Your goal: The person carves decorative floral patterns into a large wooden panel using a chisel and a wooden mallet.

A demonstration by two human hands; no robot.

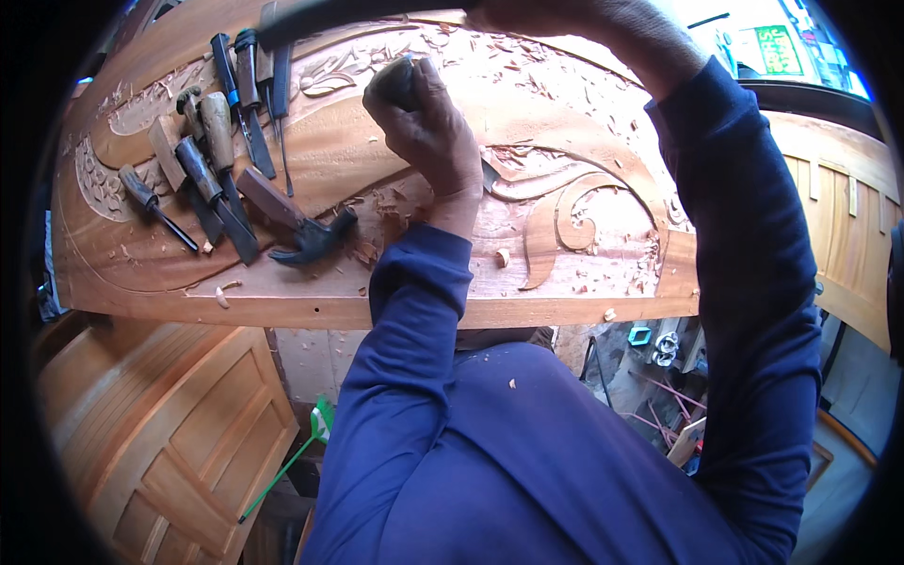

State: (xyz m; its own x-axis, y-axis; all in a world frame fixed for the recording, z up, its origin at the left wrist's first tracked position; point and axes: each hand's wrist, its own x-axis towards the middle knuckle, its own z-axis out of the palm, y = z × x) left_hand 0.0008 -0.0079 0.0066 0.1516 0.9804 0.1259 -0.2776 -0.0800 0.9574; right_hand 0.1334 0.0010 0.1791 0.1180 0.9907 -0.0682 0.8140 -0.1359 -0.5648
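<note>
My left hand (428, 141) is wrapped round the dark rounded handle (395, 85) of a tool, over a carved wooden panel (537, 282) with relief scrolls and scattered shavings; a bit of metal blade shows beside my wrist. My right hand (574, 19) is raised at the top edge, closed on a long dark tool (358, 17) that is partly cut off by the frame. Left of my left hand lie several chisels (202, 174) with wooden and dark handles, and a claw hammer (315, 240) with a brown handle.
Panelled wooden doors (188, 433) stand below at left; another panelled piece (829, 217) is at right. A green-headed stick (282, 471) leans below the bench. Pink rods and other clutter (664, 414) lie on the floor at lower right. A bright opening is at upper right.
</note>
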